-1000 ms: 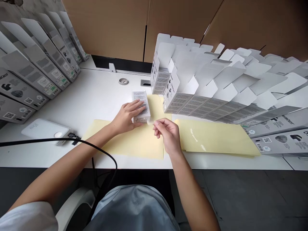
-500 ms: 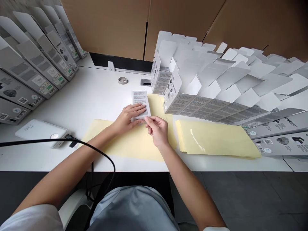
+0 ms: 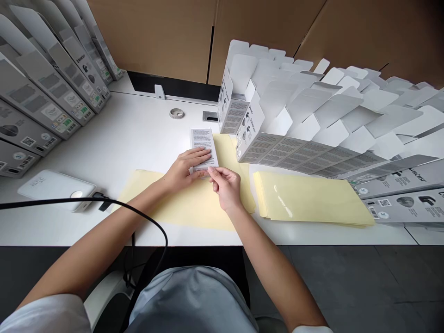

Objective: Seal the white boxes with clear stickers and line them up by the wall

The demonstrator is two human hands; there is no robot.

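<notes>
A narrow white piece with rows of small grey print (image 3: pixel 201 135) lies on yellow sheets (image 3: pixel 194 208); I cannot tell whether it is a flat box or a folded leaflet. My left hand (image 3: pixel 185 167) rests flat across its lower half, fingers stretched out and thumb along the near end. At the lower right corner of that piece, my right hand (image 3: pixel 226 185) is closed in a pinch, its fingertips meeting the left thumb. Whatever sits between those fingertips is hidden.
Many standing grey-white cartons (image 3: pixel 263 143) with raised flaps fill the right, and more cartons (image 3: pixel 58 92) stand at left. A stack of yellow sheets (image 3: pixel 312 199) lies at right. A white power bank (image 3: pixel 57 189) with a black cable (image 3: pixel 138 213) and a tape roll (image 3: pixel 176 113) are on the table.
The view has shifted very slightly. Both hands keep nearly the same place and pose on the printed piece.
</notes>
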